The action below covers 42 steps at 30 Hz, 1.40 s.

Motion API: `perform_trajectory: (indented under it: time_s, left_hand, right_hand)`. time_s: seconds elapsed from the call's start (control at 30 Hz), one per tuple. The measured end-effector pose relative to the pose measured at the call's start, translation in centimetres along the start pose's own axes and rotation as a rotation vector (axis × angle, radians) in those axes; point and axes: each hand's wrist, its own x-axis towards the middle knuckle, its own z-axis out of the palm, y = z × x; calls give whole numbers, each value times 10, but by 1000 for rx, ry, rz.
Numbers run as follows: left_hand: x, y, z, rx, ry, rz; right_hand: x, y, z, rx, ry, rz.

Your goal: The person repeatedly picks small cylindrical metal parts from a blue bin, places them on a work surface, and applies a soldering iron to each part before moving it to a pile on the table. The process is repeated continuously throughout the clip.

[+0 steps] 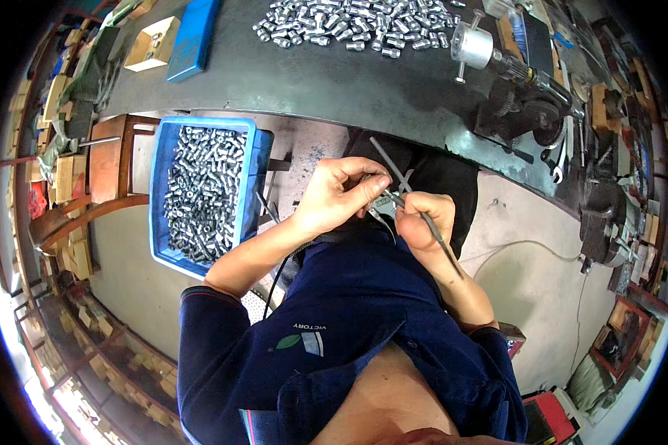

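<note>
In front of my waist, my left hand [341, 194] is closed, with thumb and fingers pinched together. What sits between them is small and mostly hidden. Beside it, my right hand [427, 221] is closed around a slim dark rod-shaped tool [444, 247], whose tapered end runs back along my wrist. A second slim grey rod [387, 161] sticks up between the hands, pointing toward the bench; I cannot tell which hand carries it. A shiny curved metal piece [381, 216] shows just below the fingertips.
Left of me, a blue crate [156, 194] holds many small metal fittings [204, 189]. On the dark bench [297, 87] lie a pile of similar fittings [360, 24], a blue lid [193, 41], a small open box [152, 44] and a geared machine [523, 104]. A wooden chair [110, 157] stands far left.
</note>
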Motion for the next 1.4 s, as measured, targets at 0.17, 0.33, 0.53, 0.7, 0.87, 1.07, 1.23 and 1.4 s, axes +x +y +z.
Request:
perform_trajectory:
  time_s: [0.17, 0.33, 0.53, 0.7, 0.87, 1.07, 1.23, 1.4]
  left_hand:
    - [1, -4, -2, -84, -54, 90]
    - [2, -5, -8, -156, -140, 104]
    - [8, -3, -28, 330, 136, 248]
    - [16, -16, -42, 780, 336, 575]
    - [21, -21, -43, 848, 387, 590]
    - [18, -20, -40, 922, 358, 587]
    - [22, -28, -38, 1038, 346, 662]
    - [20, -34, -47, 1012, 368, 551]
  right_hand:
    - [0, 2, 9, 398, 35, 172]
    - [3, -1, 10, 473, 57, 224]
    - [-5, -11, -5, 514, 118, 258]
    - [-5, -47, 1, 323, 19, -31]
    - [-7, -46, 7, 214, -81, -159]
    - [-7, -39, 11, 161, -75, -133]
    - [3, -33, 12, -80, -139, -193]
    - [12, -23, 13, -97, -148, -207]
